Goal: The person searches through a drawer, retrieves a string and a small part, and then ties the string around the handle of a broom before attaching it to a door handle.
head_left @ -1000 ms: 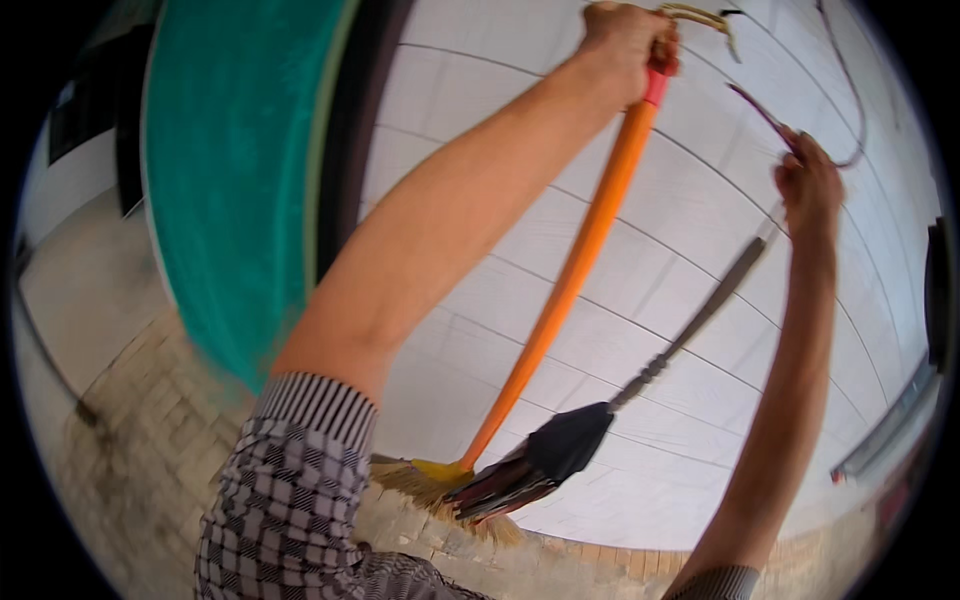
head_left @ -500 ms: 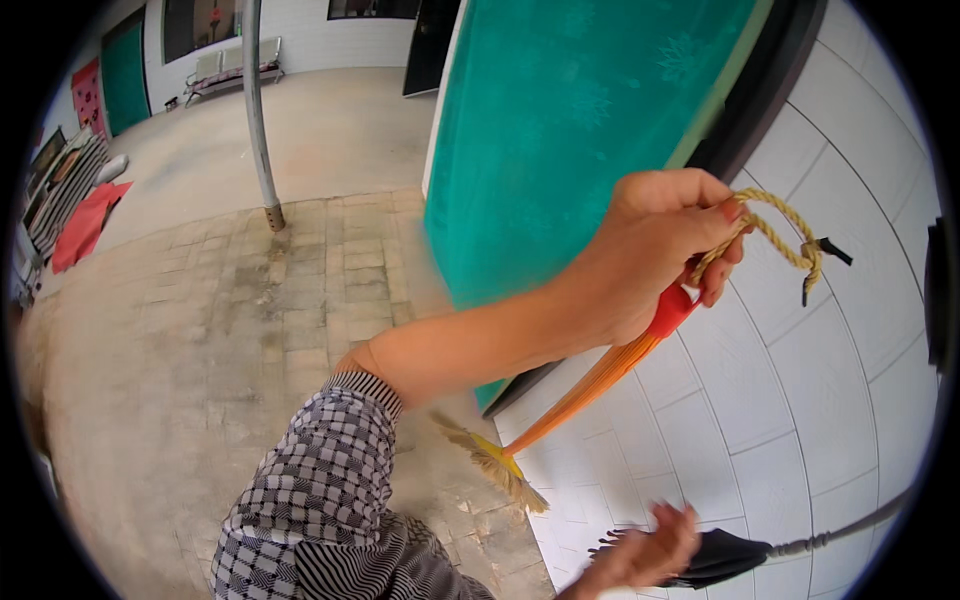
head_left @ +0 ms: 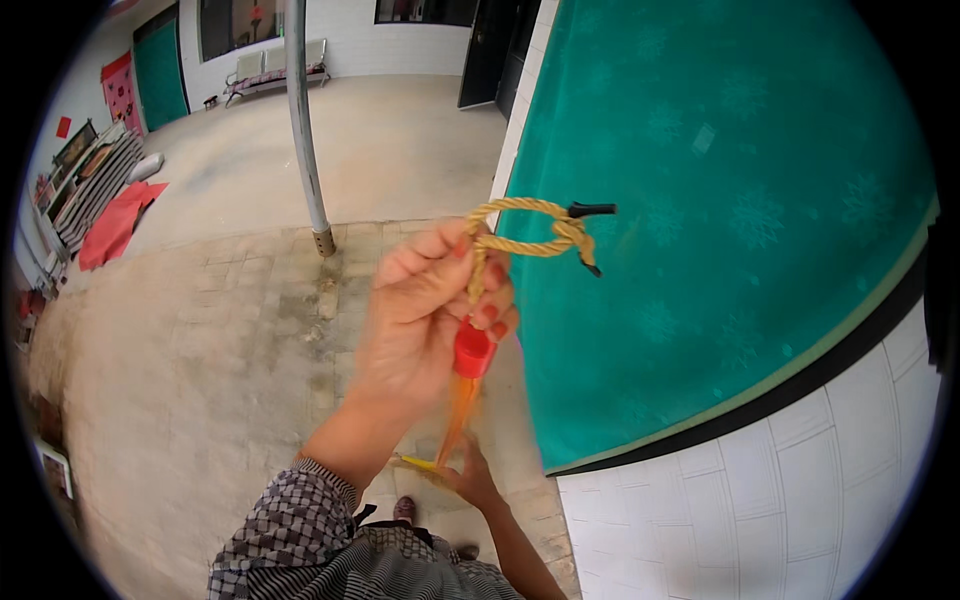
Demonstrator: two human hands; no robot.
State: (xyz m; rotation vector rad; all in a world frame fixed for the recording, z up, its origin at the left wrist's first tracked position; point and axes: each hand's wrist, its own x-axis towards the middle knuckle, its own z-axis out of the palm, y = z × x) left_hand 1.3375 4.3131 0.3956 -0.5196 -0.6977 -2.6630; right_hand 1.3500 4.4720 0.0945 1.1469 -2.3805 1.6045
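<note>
My left hand (head_left: 430,300) is closed round the top end of a hand broom, at the foot of its yellow rope loop (head_left: 525,245). The loop is knotted and has black-wrapped ends. Below the fingers show the broom's red cap (head_left: 474,350) and its orange handle (head_left: 458,418), running down to a yellow band and pale bristles that are partly hidden and blurred. Lower down, my right hand (head_left: 470,476) is at the broom's bristle end. Its thumb points up beside the handle. The other fingers are too hidden and blurred to tell whether they grip.
Close on the right hangs a green patterned door curtain (head_left: 690,250), above a white tiled wall (head_left: 720,490). A grey metal post (head_left: 305,130) stands on the paved floor ahead. Farther off are a bench (head_left: 275,72), a red cloth (head_left: 120,225) and stacked striped items (head_left: 95,185).
My view has turned to the right. My left hand has brought the broom in front of me, now more upright. My right hand has moved from beside a black object to the bristle end.
</note>
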